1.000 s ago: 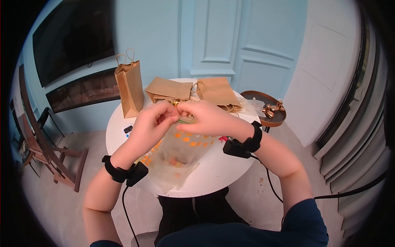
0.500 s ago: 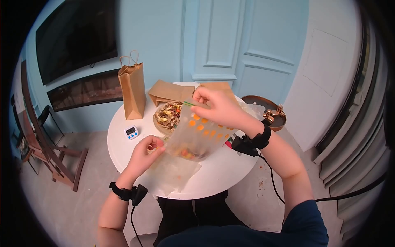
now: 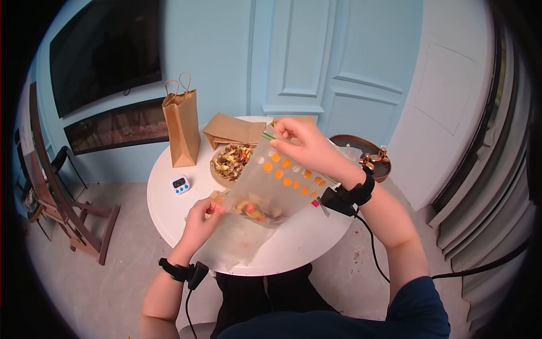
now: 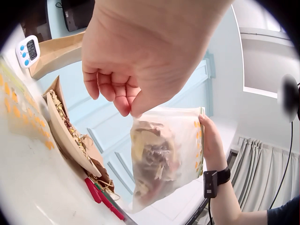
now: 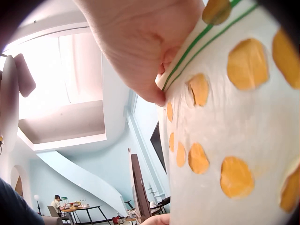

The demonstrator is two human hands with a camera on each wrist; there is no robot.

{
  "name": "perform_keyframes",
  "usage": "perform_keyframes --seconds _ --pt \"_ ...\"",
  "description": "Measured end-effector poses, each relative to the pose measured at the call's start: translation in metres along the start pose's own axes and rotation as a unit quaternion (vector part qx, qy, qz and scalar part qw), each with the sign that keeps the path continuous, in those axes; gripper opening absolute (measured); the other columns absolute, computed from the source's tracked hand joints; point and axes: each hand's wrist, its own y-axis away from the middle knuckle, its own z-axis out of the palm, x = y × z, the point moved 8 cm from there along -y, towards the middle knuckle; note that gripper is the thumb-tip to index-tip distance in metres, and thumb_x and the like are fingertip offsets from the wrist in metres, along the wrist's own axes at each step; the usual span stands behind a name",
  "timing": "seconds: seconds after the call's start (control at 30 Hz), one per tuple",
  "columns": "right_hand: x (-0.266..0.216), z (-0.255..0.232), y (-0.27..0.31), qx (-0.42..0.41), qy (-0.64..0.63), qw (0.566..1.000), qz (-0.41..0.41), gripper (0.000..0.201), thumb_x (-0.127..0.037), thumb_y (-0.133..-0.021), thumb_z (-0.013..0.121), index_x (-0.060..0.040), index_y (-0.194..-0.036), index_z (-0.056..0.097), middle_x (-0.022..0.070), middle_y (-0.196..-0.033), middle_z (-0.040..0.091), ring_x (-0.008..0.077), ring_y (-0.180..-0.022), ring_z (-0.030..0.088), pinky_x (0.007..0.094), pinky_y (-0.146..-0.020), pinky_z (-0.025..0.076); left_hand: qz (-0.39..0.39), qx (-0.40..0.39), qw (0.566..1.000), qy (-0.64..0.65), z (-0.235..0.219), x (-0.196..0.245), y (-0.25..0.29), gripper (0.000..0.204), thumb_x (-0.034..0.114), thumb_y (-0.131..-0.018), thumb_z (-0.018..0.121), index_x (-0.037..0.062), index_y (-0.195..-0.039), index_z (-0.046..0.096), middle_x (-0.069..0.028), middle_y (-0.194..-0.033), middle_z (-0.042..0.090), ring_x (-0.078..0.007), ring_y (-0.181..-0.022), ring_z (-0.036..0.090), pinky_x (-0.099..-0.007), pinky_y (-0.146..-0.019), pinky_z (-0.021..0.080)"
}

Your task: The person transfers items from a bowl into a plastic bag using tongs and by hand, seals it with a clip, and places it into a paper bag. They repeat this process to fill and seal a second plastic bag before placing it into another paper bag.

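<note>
Head view: left hand (image 3: 200, 223) pinches a lower corner of the clear zip bag (image 3: 257, 183), thumb against fingertips. Right hand (image 3: 309, 148) grips the bag's green-striped top edge, thumb and fingers closed on it. Bag hangs tilted between both hands, above the white round table (image 3: 307, 243); orange dots on its side, red, yellow and dark pieces low inside. Another clear bag (image 3: 237, 240) lies flat on the table below.

Behind the held bag: plate (image 3: 216, 176) of mixed dried pieces. Timer (image 3: 180, 184) left of the plate, upright paper bag (image 3: 183, 130) behind the timer, folded paper bag (image 3: 232, 129) behind the plate. Red clip (image 4: 103, 197) shows near the plate, left wrist view. Round tray (image 3: 351, 141) beyond the table's right side.
</note>
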Motion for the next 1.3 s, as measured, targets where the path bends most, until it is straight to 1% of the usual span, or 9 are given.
perform_keyframes --seconds 0.17,0.33,0.5,0.8,0.87,1.0,1.07,1.2,1.3 --pt "0.002 0.019 0.007 -0.042 0.004 0.999 0.001 0.021 -0.019 -0.085 0.061 -0.0028 -0.084 0.048 0.0026 -0.065 0.048 0.0135 -0.059 0.044 0.0304 -0.055 0.039 0.032 -0.037 0.999 0.002 -0.003 0.016 -0.004 0.012 0.011 -0.084 0.065 0.0026 -0.089 0.058 -0.0019 -0.088 0.058 -0.0125 -0.085 0.05 -0.0276 -0.082 0.04" --pt "-0.01 0.051 0.007 -0.137 0.034 0.99 0.003 0.02 -0.018 -0.086 0.062 -0.0031 -0.086 0.049 0.0017 -0.07 0.049 0.0118 -0.067 0.047 0.0267 -0.062 0.04 0.173 0.046 0.983 0.035 -0.025 0.124 -0.025 0.014 0.013 -0.084 0.066 0.0039 -0.093 0.06 -0.0002 -0.09 0.06 -0.011 -0.089 0.051 -0.0261 -0.086 0.04" --pt "-0.005 0.054 0.011 -0.163 0.013 0.985 0.059 0.021 -0.02 -0.085 0.063 -0.0027 -0.088 0.051 0.0011 -0.07 0.05 0.0118 -0.067 0.047 0.0284 -0.062 0.041 0.12 -0.041 0.99 0.056 -0.013 0.147 -0.062 0.009 0.012 -0.083 0.065 0.0037 -0.084 0.06 0.0017 -0.081 0.058 -0.0085 -0.079 0.051 -0.023 -0.076 0.041" --pt "0.077 0.032 0.059 -0.176 -0.082 0.976 0.093 0.041 -0.031 -0.085 0.066 -0.0013 -0.111 0.056 0.0052 -0.092 0.065 0.0106 -0.074 0.059 0.0239 -0.068 0.047 0.126 0.036 0.984 0.12 -0.042 0.129 -0.061 0.009 0.01 -0.088 0.062 0.0049 -0.084 0.057 0.0039 -0.079 0.056 -0.0039 -0.076 0.05 -0.0198 -0.071 0.039" --pt "0.101 0.054 0.077 -0.208 -0.225 0.923 0.232 0.042 -0.03 -0.086 0.065 -0.0016 -0.116 0.057 0.005 -0.093 0.064 0.0092 -0.074 0.059 0.0237 -0.065 0.047 0.096 0.063 0.976 0.185 -0.049 0.12 -0.06 0.008 0.01 -0.087 0.062 0.0054 -0.084 0.057 0.004 -0.079 0.056 -0.0037 -0.075 0.05 -0.0195 -0.071 0.039" --pt "0.075 0.05 0.062 -0.089 -0.224 0.949 0.202 0.027 -0.024 -0.091 0.059 -0.0035 -0.109 0.061 0.0014 -0.077 0.062 0.005 -0.062 0.054 0.02 -0.056 0.044 0.073 0.09 0.972 0.206 -0.061 0.087 -0.057 0.009 0.012 -0.088 0.06 0.0028 -0.087 0.058 0.0017 -0.08 0.059 -0.0045 -0.077 0.052 -0.0194 -0.074 0.04" --pt "0.071 0.057 0.052 -0.064 -0.221 0.956 0.179 0.026 -0.023 -0.092 0.057 -0.0027 -0.109 0.061 0.0 -0.071 0.06 0.0043 -0.06 0.054 0.0209 -0.054 0.043 0.07 0.074 0.977 0.185 -0.064 0.079 -0.057 0.011 0.012 -0.088 0.06 0.0023 -0.088 0.058 -0.0004 -0.084 0.06 -0.0072 -0.082 0.054 -0.0216 -0.079 0.041" --pt "0.061 0.085 0.031 -0.086 -0.197 0.969 0.12 0.024 -0.024 -0.09 0.059 -0.0013 -0.1 0.062 0.0022 -0.072 0.061 0.007 -0.058 0.057 0.0229 -0.053 0.044 0.204 0.095 0.969 -0.099 -0.045 0.139 -0.048 0.025 0.016 -0.081 0.067 0.0013 -0.101 0.06 -0.0082 -0.097 0.063 -0.0205 -0.098 0.057 -0.0318 -0.089 0.042" --pt "0.052 0.095 0.021 -0.083 -0.166 0.979 0.085 0.023 -0.023 -0.089 0.06 -0.0009 -0.093 0.062 0.003 -0.072 0.061 0.0079 -0.057 0.058 0.0239 -0.053 0.044 0.209 -0.062 0.956 -0.197 -0.004 0.148 -0.062 0.024 0.016 -0.077 0.072 0.0038 -0.096 0.064 -0.0099 -0.095 0.063 -0.0256 -0.094 0.058 -0.0351 -0.085 0.044"
